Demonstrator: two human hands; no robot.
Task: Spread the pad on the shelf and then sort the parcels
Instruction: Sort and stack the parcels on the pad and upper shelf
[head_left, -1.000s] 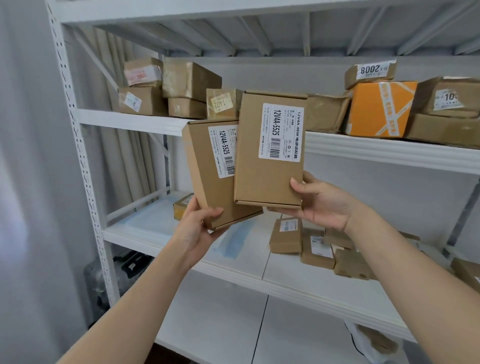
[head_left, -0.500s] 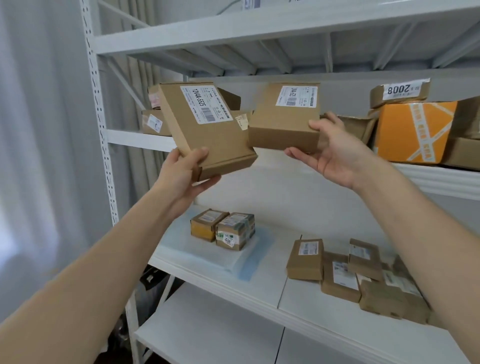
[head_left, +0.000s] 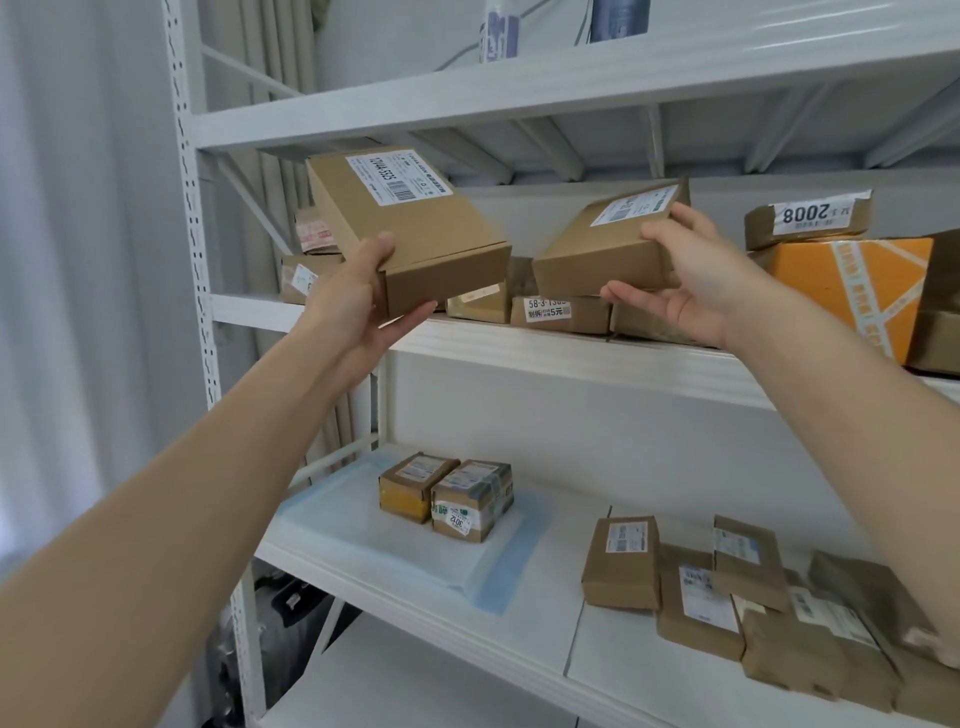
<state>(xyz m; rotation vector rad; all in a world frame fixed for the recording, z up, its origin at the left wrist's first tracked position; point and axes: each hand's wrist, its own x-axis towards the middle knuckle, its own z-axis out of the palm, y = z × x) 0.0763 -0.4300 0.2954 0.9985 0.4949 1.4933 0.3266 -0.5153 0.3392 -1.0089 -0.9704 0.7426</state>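
The upper shelf (head_left: 571, 343) is already crowded, so pushing either box in could, I judge, knock a stacked parcel off its edge; the left box (head_left: 410, 228) tilts steeply and might slip from a corner grip; the left hand (head_left: 358, 306) clamps that corner, thumb on top, fingers beneath; the right hand (head_left: 691, 280) pinches the right box (head_left: 608, 239) likewise; both arms reach up and forward; the pad (head_left: 415, 551) lies spread on the lower shelf under two small parcels (head_left: 447, 493).

Two brown labelled parcels, a tilted left box (head_left: 410, 228) and a right box (head_left: 608, 244), are held raised before the upper shelf (head_left: 571, 348), while two small parcels (head_left: 447, 493) are seen standing on the pale blue pad (head_left: 363, 540) spread on the lower shelf.
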